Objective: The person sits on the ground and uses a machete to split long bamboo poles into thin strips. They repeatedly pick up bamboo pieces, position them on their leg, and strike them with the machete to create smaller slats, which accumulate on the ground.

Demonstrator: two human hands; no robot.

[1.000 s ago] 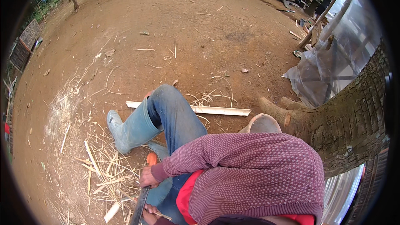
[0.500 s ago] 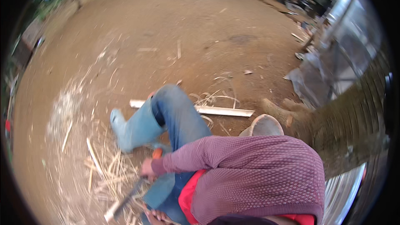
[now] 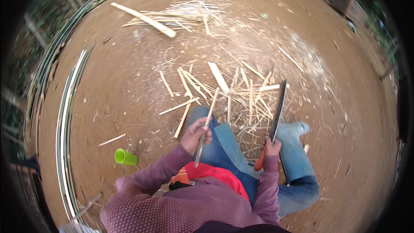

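My left hand (image 3: 196, 136) is closed around a slim pale bamboo strip (image 3: 211, 111), which slants up and away above my left thigh. In my right hand (image 3: 272, 146) is a machete (image 3: 279, 108); its dark blade points away from me and its orange handle (image 3: 259, 161) shows below the fist. Blade and strip are well apart. Beyond my knees, a loose heap of split bamboo pieces (image 3: 251, 101) and thin shavings covers the ground, with a wider flat piece (image 3: 218, 77) among them.
A green plastic cup (image 3: 126, 157) lies tipped on the dirt at my left. Long bamboo poles (image 3: 64, 125) run along the left side. Farther off lies a pile of bamboo strips (image 3: 185, 14) beside a broad slat (image 3: 144, 19). My boot (image 3: 294, 130) is at the right.
The view has swung left, bringing the cup, poles and far pile into sight. The machete blade now points away from me, and the left hand with its strip shows fully.
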